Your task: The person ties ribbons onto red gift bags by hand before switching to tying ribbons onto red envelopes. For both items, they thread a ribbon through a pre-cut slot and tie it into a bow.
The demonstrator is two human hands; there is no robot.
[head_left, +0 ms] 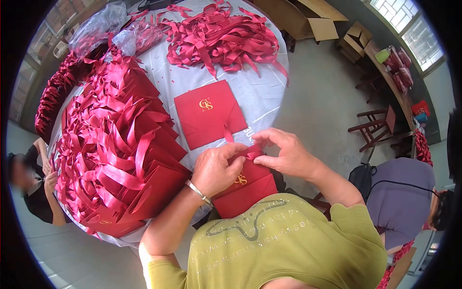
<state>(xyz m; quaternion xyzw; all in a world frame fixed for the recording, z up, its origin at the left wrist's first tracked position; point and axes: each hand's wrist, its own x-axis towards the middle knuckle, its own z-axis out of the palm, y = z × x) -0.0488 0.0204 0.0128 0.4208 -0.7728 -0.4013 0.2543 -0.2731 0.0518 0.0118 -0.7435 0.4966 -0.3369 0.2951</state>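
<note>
A red gift bag with gold letters point(245, 192) lies at the table's near edge, against my body. My left hand point(216, 168) pinches the pink ribbon at the bag's top from the left. From the right, my right hand point(284, 151) has thumb and finger closed on the same ribbon point(252, 155), which is gathered in a loop or knot between the hands. Just beyond lies a flat red bag point(210, 114) with a gold logo. Left of my hands stands a long packed row of red bags point(110, 159) topped with pink ribbon bows.
Loose pink ribbons point(221, 41) are heaped at the table's far side. Plastic wrapping point(98, 29) lies far left. One person point(36, 183) is at the left edge, another point(402, 192) at the right. Cardboard boxes point(322, 29) and a wooden stool point(378, 126) stand right.
</note>
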